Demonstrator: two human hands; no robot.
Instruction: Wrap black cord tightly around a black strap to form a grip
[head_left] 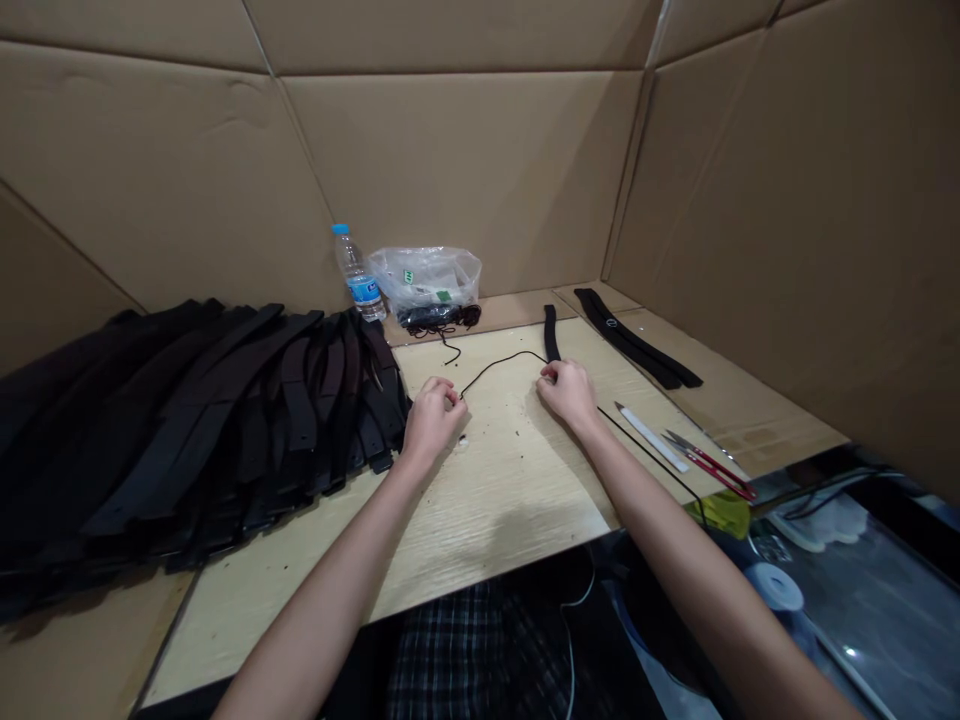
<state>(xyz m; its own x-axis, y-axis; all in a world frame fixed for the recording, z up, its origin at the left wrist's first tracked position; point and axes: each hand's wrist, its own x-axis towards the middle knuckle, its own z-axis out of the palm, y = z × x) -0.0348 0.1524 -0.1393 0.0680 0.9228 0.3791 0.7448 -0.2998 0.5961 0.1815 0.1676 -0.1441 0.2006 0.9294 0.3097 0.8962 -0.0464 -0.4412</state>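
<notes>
With both arms stretched forward over the pale wooden board (487,490), your left hand (435,412) and right hand (568,392) pinch a thin black cord (517,354), arching between them, trailing near right.

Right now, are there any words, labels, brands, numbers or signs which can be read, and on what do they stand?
No text can be read clearly.
Bottle: print on its blue label, too blurred.
Plastic bag: marks on its green patches, too small.
Black strip: pale round mark, too small.
</notes>
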